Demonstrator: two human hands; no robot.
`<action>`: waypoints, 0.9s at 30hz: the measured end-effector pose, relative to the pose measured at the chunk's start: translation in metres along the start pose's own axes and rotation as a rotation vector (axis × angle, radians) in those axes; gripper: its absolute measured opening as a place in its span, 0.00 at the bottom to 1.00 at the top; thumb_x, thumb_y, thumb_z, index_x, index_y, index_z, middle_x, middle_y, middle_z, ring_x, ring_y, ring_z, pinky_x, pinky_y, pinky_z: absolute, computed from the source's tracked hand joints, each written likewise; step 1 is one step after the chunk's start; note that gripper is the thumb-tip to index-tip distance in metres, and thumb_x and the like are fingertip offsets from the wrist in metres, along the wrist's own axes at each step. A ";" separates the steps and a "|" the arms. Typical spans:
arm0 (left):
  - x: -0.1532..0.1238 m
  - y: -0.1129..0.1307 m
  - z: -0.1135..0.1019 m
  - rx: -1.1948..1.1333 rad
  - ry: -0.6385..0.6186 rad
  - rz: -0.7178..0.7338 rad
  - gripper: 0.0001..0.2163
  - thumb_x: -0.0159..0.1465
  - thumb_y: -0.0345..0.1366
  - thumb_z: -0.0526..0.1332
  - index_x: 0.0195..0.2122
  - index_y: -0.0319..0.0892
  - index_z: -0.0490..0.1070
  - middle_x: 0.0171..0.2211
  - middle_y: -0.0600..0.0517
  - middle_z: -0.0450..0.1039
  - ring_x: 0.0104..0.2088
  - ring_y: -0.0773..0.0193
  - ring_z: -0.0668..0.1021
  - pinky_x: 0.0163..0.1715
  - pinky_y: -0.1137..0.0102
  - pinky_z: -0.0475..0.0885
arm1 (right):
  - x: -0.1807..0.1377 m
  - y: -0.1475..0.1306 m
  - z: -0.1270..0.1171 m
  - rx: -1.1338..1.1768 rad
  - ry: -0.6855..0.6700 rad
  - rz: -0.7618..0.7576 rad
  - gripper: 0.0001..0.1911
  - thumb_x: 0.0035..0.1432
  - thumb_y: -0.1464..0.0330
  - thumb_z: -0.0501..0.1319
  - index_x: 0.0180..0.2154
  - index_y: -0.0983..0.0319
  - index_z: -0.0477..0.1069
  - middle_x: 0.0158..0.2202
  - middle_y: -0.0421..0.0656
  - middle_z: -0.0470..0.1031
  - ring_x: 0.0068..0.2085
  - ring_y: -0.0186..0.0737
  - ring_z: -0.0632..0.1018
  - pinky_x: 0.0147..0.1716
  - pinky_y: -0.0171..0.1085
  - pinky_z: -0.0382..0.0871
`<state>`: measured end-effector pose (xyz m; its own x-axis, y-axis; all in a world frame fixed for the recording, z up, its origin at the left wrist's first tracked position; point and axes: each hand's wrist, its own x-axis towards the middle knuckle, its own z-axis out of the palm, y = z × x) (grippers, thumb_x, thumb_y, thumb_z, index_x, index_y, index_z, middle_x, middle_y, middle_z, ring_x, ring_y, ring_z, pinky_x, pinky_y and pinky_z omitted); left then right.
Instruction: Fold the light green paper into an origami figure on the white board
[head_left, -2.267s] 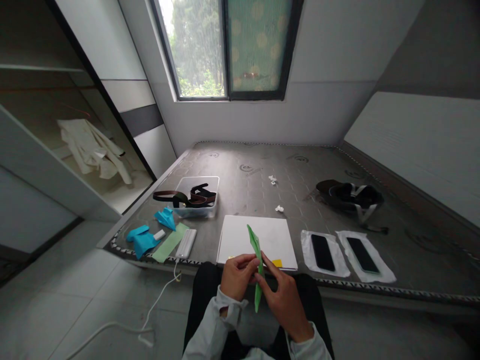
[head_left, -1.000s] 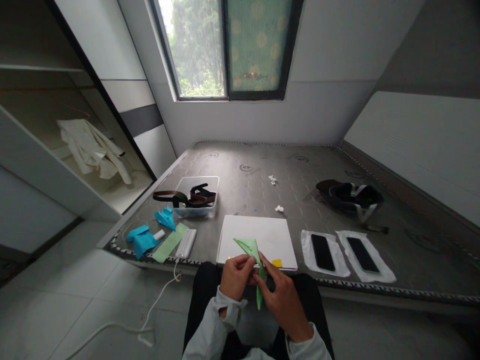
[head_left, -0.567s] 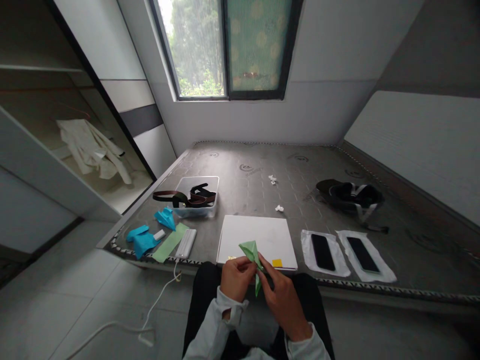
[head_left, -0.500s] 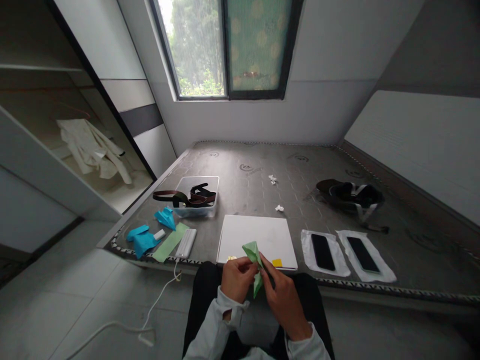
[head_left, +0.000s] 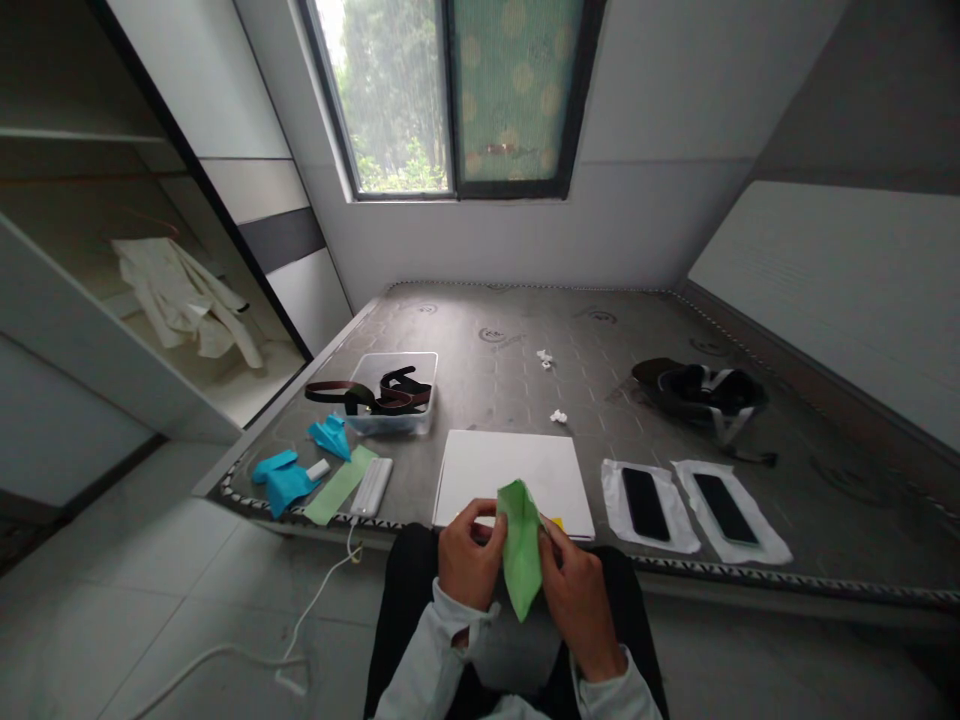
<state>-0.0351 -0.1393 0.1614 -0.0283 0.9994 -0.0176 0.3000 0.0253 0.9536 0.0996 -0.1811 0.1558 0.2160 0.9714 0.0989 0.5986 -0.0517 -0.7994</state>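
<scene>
A folded piece of green paper hangs between my hands, its broad face turned up and its lower end tapering to a point. My left hand pinches its left edge between thumb and fingers. On the other edge, my right hand grips it the same way. Both hands are over my lap, at the front edge of a flat white box. A small yellow piece lies on the box, partly hidden behind the paper and my right hand.
Left of the box are a white power strip, a green paper strip, crumpled blue paper and a clear bin with belts. Two phones on white sheets and a dark cap-like item lie right.
The green paper has been turned and opened out, so its wide face now shows instead of a narrow edge. My hands have moved slightly apart, both still on it.
</scene>
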 end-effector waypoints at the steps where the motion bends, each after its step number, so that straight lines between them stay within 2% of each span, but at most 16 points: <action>1: -0.001 0.001 0.000 0.016 0.003 0.008 0.11 0.59 0.43 0.62 0.38 0.43 0.76 0.34 0.51 0.82 0.23 0.64 0.80 0.24 0.74 0.72 | 0.000 0.000 0.001 -0.012 -0.002 -0.002 0.20 0.66 0.62 0.48 0.51 0.58 0.74 0.44 0.46 0.82 0.41 0.47 0.84 0.37 0.37 0.78; 3: -0.001 0.001 0.001 0.080 -0.029 0.048 0.12 0.59 0.42 0.62 0.40 0.44 0.77 0.32 0.52 0.82 0.21 0.65 0.79 0.22 0.74 0.70 | 0.000 0.001 0.002 -0.033 -0.011 -0.010 0.21 0.66 0.62 0.48 0.53 0.58 0.73 0.45 0.47 0.82 0.42 0.47 0.83 0.39 0.37 0.78; 6: 0.000 -0.005 0.000 0.225 -0.055 0.119 0.11 0.62 0.39 0.58 0.36 0.44 0.80 0.25 0.51 0.80 0.21 0.63 0.78 0.23 0.73 0.67 | 0.000 0.003 0.003 -0.062 -0.031 -0.011 0.21 0.66 0.64 0.48 0.55 0.59 0.71 0.46 0.47 0.81 0.44 0.46 0.83 0.41 0.37 0.77; 7: 0.002 -0.008 -0.001 0.259 -0.042 0.128 0.12 0.62 0.38 0.57 0.34 0.44 0.81 0.24 0.50 0.80 0.22 0.61 0.78 0.24 0.72 0.68 | 0.000 0.004 0.003 -0.074 -0.032 -0.008 0.22 0.66 0.64 0.47 0.55 0.59 0.71 0.47 0.47 0.81 0.44 0.46 0.83 0.40 0.37 0.77; 9: 0.005 -0.014 -0.003 0.267 -0.026 0.131 0.13 0.61 0.34 0.56 0.36 0.45 0.82 0.29 0.49 0.83 0.27 0.59 0.80 0.28 0.71 0.70 | 0.001 0.006 0.000 -0.103 -0.011 0.015 0.22 0.66 0.64 0.47 0.55 0.59 0.71 0.45 0.47 0.82 0.42 0.47 0.83 0.38 0.37 0.77; 11: 0.007 -0.017 -0.005 0.236 -0.022 0.120 0.14 0.59 0.32 0.56 0.40 0.46 0.81 0.35 0.50 0.84 0.29 0.60 0.81 0.31 0.70 0.72 | 0.002 0.007 -0.003 -0.132 0.026 0.062 0.22 0.66 0.63 0.47 0.53 0.59 0.72 0.40 0.47 0.84 0.38 0.48 0.84 0.35 0.39 0.76; 13: 0.008 -0.016 -0.006 0.192 -0.031 0.104 0.16 0.58 0.31 0.56 0.42 0.47 0.81 0.38 0.51 0.84 0.26 0.63 0.80 0.31 0.70 0.73 | 0.003 0.008 -0.006 -0.133 0.055 0.102 0.21 0.64 0.63 0.48 0.52 0.58 0.73 0.36 0.46 0.84 0.35 0.48 0.84 0.33 0.39 0.75; 15: 0.007 -0.012 -0.006 0.130 -0.044 0.099 0.16 0.57 0.30 0.56 0.41 0.47 0.81 0.38 0.52 0.84 0.25 0.64 0.80 0.31 0.70 0.75 | 0.003 0.008 -0.008 -0.074 0.042 0.088 0.20 0.61 0.66 0.51 0.52 0.57 0.72 0.40 0.46 0.83 0.38 0.47 0.83 0.36 0.38 0.75; 18: 0.005 -0.010 -0.004 -0.003 -0.082 0.098 0.17 0.53 0.27 0.57 0.39 0.47 0.82 0.38 0.52 0.84 0.35 0.60 0.83 0.38 0.67 0.77 | 0.003 0.009 -0.009 0.062 -0.023 0.041 0.27 0.51 0.74 0.53 0.53 0.56 0.70 0.49 0.44 0.80 0.47 0.44 0.81 0.43 0.36 0.74; 20: 0.005 -0.013 -0.004 -0.067 -0.076 0.060 0.17 0.51 0.26 0.58 0.37 0.45 0.82 0.38 0.50 0.84 0.40 0.57 0.83 0.44 0.64 0.77 | 0.003 0.012 -0.009 0.116 -0.041 0.057 0.33 0.43 0.78 0.50 0.52 0.56 0.71 0.48 0.41 0.80 0.46 0.43 0.81 0.43 0.36 0.73; 22: 0.007 -0.017 -0.004 -0.109 -0.059 0.010 0.15 0.50 0.26 0.60 0.34 0.44 0.83 0.39 0.47 0.83 0.41 0.55 0.83 0.46 0.62 0.76 | 0.004 0.016 -0.010 0.149 -0.047 0.102 0.35 0.36 0.78 0.48 0.47 0.56 0.74 0.43 0.40 0.81 0.42 0.42 0.81 0.42 0.37 0.73; 24: 0.009 -0.019 -0.007 -0.141 -0.073 -0.022 0.13 0.50 0.26 0.60 0.32 0.43 0.83 0.39 0.46 0.83 0.41 0.54 0.83 0.46 0.62 0.76 | 0.007 0.019 -0.012 0.202 -0.071 0.142 0.34 0.33 0.77 0.47 0.43 0.58 0.76 0.40 0.41 0.82 0.41 0.43 0.80 0.42 0.39 0.72; 27: 0.013 -0.018 -0.010 -0.178 -0.145 -0.048 0.13 0.50 0.27 0.59 0.31 0.42 0.83 0.36 0.47 0.84 0.37 0.56 0.82 0.39 0.67 0.76 | 0.010 0.020 -0.017 0.335 -0.105 0.157 0.33 0.34 0.76 0.48 0.43 0.59 0.77 0.44 0.43 0.81 0.46 0.46 0.78 0.49 0.43 0.70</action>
<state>-0.0507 -0.1274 0.1467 0.1031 0.9901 -0.0951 0.1287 0.0815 0.9883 0.1273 -0.1765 0.1506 0.1940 0.9771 -0.0873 0.2757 -0.1397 -0.9510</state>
